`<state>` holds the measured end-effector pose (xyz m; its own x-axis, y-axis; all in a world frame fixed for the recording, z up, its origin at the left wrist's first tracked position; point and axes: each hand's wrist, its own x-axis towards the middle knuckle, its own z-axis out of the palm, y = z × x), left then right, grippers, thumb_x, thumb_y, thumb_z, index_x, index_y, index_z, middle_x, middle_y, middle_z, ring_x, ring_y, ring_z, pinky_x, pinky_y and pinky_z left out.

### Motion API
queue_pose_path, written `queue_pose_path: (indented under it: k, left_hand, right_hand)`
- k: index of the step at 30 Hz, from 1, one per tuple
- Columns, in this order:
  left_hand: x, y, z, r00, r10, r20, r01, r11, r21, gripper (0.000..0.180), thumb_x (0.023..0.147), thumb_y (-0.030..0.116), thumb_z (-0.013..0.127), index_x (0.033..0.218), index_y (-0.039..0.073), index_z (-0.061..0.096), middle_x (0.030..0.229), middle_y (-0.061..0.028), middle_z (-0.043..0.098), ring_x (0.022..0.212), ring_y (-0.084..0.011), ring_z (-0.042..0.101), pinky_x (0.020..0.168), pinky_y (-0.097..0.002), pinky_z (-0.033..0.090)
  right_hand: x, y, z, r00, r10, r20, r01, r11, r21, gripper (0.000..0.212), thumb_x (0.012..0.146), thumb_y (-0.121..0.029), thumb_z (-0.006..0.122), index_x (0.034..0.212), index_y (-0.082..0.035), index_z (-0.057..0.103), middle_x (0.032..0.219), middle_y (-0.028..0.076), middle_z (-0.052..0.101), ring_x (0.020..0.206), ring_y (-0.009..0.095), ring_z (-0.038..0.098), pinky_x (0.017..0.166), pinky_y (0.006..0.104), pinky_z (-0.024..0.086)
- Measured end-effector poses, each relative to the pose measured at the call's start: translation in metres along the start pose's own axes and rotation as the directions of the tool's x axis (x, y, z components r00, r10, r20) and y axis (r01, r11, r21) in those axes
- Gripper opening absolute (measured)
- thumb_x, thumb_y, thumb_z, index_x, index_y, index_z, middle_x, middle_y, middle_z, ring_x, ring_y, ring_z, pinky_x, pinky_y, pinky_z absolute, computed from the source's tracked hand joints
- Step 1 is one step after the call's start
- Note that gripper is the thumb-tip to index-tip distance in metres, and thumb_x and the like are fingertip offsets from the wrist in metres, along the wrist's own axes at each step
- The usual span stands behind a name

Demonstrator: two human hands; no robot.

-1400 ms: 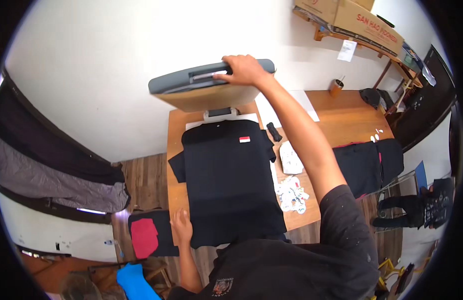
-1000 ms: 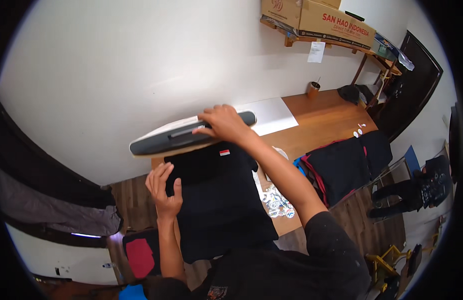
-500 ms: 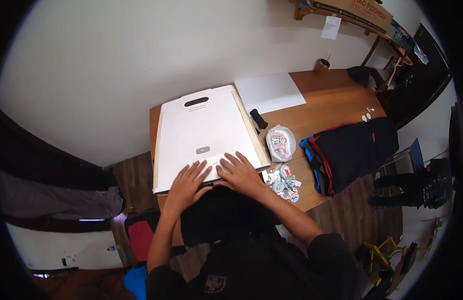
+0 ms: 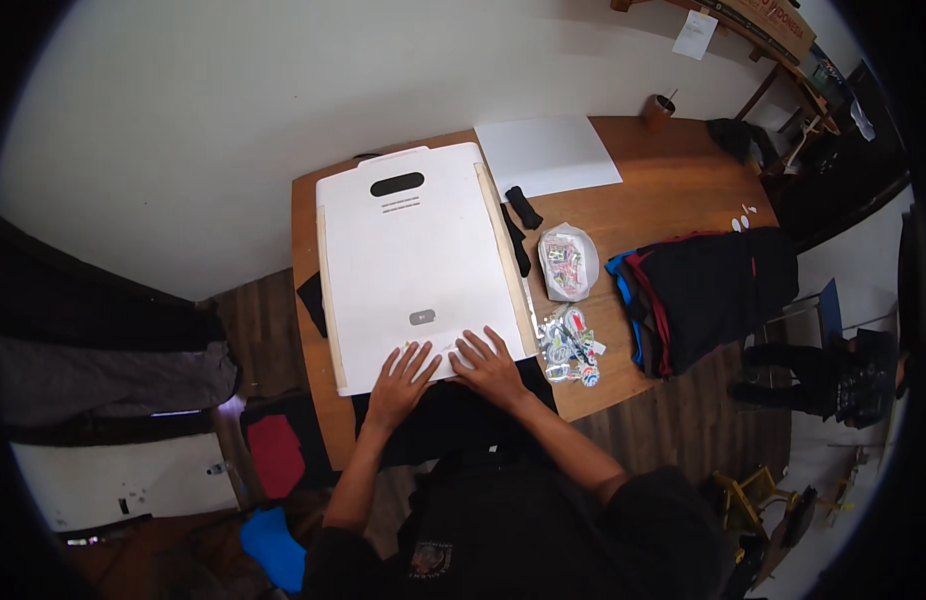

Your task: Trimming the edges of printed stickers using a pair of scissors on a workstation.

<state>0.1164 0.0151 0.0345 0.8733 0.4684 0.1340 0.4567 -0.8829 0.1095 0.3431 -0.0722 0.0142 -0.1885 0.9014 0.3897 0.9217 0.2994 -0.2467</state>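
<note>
A white board (image 4: 415, 250) with a dark oval handle slot at its far end and pale strips along both long sides lies over black cloth on the wooden table. My left hand (image 4: 398, 388) rests palm down on the board's near edge, fingers stretched out. Close to its right, my right hand (image 4: 486, 369) lies on the same edge with its fingers spread. Black cloth (image 4: 526, 232) peeks out beyond the board's right side, and more (image 4: 311, 303) shows at the left. Nearest me, the cloth (image 4: 453, 432) hangs below the edge.
Right of the board are a rolled black item (image 4: 524, 207), a white container of small packets (image 4: 568, 262) and a pile of stickers (image 4: 573, 345). Folded dark garments (image 4: 710, 290) form a stack farther right. At the back lie a white sheet (image 4: 548, 157) and a brown pot (image 4: 659, 110).
The board's near end has come closer to me and turned slightly. Black cloth now shows at both sides of it. Both hands have stayed on the near edge, and the view has shifted.
</note>
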Motion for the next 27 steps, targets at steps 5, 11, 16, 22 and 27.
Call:
queue_pose_path:
  k: [5, 11, 16, 22, 27]
  left_hand:
    - [-0.010, 0.001, 0.017, 1.000, -0.004, -0.004, 0.004, 1.000, -0.008, 0.060, 0.091, 0.030, 0.067, 0.147, 0.024, 0.047, 0.154, -0.0035, 0.043, 0.140, -0.0242, 0.042, 0.116, -0.0445, 0.033]
    - [-0.001, 0.008, 0.019, 1.000, -0.024, -0.018, 0.023, 0.999, -0.037, 0.061, 0.089, 0.027, 0.068, 0.147, 0.025, 0.048, 0.154, -0.0032, 0.043, 0.140, -0.0231, 0.043, 0.116, -0.0436, 0.033]
    - [0.004, 0.014, -0.019, 0.968, -0.198, -0.152, 0.116, 0.896, -0.429, 0.074, 0.074, 0.042, 0.083, 0.139, 0.016, 0.058, 0.145, -0.0102, 0.052, 0.134, -0.0283, 0.049, 0.111, -0.0464, 0.035]
    - [0.034, -0.022, 0.004, 0.780, -0.539, -0.318, 0.404, 0.822, -0.402, 0.058, 0.095, 0.033, 0.064, 0.144, 0.007, 0.048, 0.150, -0.0162, 0.044, 0.140, -0.0321, 0.039, 0.117, -0.0499, 0.024]
    - [0.034, -0.021, 0.014, 0.763, -0.575, -0.296, 0.450, 0.800, -0.396, 0.054, 0.097, 0.036, 0.061, 0.141, 0.006, 0.052, 0.149, -0.0157, 0.045, 0.139, -0.0322, 0.040, 0.117, -0.0491, 0.025]
  right_hand:
    - [-0.014, 0.000, 0.017, 1.000, -0.020, -0.004, 0.019, 0.999, -0.037, 0.038, 0.088, -0.039, 0.068, 0.119, -0.018, 0.060, 0.128, 0.006, 0.061, 0.133, 0.024, 0.050, 0.115, 0.0525, 0.033]
    - [-0.018, 0.013, 0.014, 1.000, -0.013, 0.008, 0.013, 1.000, 0.017, 0.044, 0.079, -0.033, 0.078, 0.118, -0.017, 0.065, 0.130, 0.008, 0.060, 0.133, 0.026, 0.050, 0.115, 0.0523, 0.032]
    - [-0.001, -0.006, -0.025, 0.991, 0.127, 0.036, -0.132, 0.968, 0.213, 0.046, 0.088, -0.040, 0.069, 0.120, -0.007, 0.064, 0.128, 0.016, 0.058, 0.131, 0.032, 0.049, 0.114, 0.0500, 0.032]
    - [0.057, 0.018, 0.006, 0.990, 0.142, 0.021, -0.144, 0.980, 0.134, 0.044, 0.099, -0.035, 0.055, 0.140, -0.018, 0.054, 0.145, 0.014, 0.048, 0.141, 0.033, 0.038, 0.118, 0.0505, 0.024]
    - [0.064, 0.015, 0.000, 0.987, 0.141, 0.073, -0.144, 0.989, 0.034, 0.046, 0.101, -0.042, 0.048, 0.144, -0.024, 0.053, 0.151, 0.012, 0.044, 0.144, 0.035, 0.032, 0.119, 0.0511, 0.020]
